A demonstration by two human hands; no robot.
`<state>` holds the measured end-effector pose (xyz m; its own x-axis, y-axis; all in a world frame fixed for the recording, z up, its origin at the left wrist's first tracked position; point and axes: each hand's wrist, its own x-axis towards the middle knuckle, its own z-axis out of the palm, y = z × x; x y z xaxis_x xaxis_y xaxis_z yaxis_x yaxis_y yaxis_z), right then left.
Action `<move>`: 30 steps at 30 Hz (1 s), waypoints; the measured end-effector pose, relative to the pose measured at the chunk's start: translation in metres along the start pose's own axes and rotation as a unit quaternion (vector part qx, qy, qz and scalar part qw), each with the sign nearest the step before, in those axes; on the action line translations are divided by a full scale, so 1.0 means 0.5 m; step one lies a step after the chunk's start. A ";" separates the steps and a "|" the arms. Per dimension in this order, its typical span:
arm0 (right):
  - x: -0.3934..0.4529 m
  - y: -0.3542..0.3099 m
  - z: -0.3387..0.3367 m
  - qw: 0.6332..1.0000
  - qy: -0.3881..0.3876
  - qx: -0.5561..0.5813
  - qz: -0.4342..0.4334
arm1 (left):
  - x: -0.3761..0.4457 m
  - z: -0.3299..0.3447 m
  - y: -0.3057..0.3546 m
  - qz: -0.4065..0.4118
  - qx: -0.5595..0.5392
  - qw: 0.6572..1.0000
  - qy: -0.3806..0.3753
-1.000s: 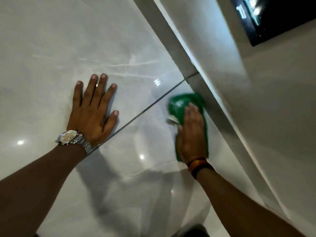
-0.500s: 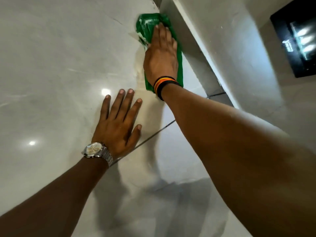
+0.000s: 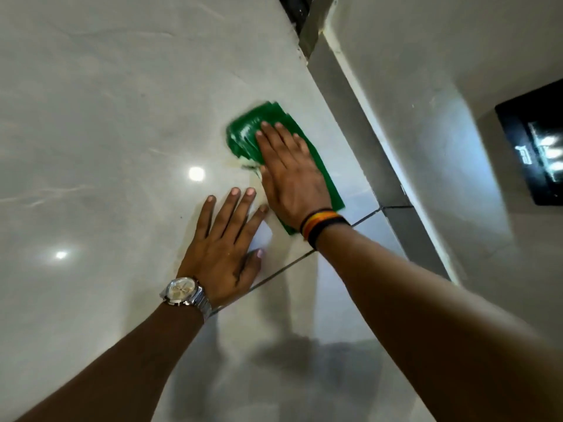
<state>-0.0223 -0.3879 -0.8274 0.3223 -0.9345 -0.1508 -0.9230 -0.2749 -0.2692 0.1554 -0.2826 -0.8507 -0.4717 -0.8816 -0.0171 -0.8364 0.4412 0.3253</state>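
Note:
A green cloth lies flat on the glossy pale tiled floor, blurred by motion. My right hand presses down on it with straight fingers, a striped band on the wrist. My left hand rests flat on the floor just left of the right wrist, fingers spread, with a silver watch on the wrist. Most of the cloth's middle is hidden under my right hand.
A grey skirting strip and a white wall run along the right of the floor. A dark glossy panel sits on the wall at far right. A tile joint crosses under my arms. A dark gap shows at top.
My right hand has slid the cloth back toward me and away from the skirting, after pushing it far forward. My left hand has stayed planted on the floor.

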 end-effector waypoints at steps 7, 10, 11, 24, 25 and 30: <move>0.195 0.052 -0.052 0.987 0.049 0.052 0.143 | -0.001 0.001 0.001 0.002 0.013 1.000 -0.004; 0.022 0.052 -0.024 0.975 0.073 0.046 0.204 | -0.003 -0.003 0.004 0.003 0.016 1.000 0.002; -0.057 0.059 -0.017 0.973 0.067 0.039 0.217 | -0.002 -0.005 0.004 0.001 0.012 1.000 0.003; -0.072 0.094 -0.001 0.982 0.082 0.023 0.168 | -0.006 -0.002 0.000 0.012 0.024 1.000 0.008; -0.084 0.098 0.001 0.984 0.084 0.023 0.156 | -0.008 -0.002 0.000 0.014 0.025 1.000 0.008; -0.379 0.137 0.033 0.986 0.067 0.029 0.148 | -0.009 -0.003 0.009 0.014 0.023 1.000 0.009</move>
<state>-0.1431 -0.2258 -0.8328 0.0061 -0.9944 -0.1054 -0.9577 0.0245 -0.2867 0.1544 -0.2772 -0.8476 -0.4903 -0.8715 0.0085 -0.8351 0.4726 0.2817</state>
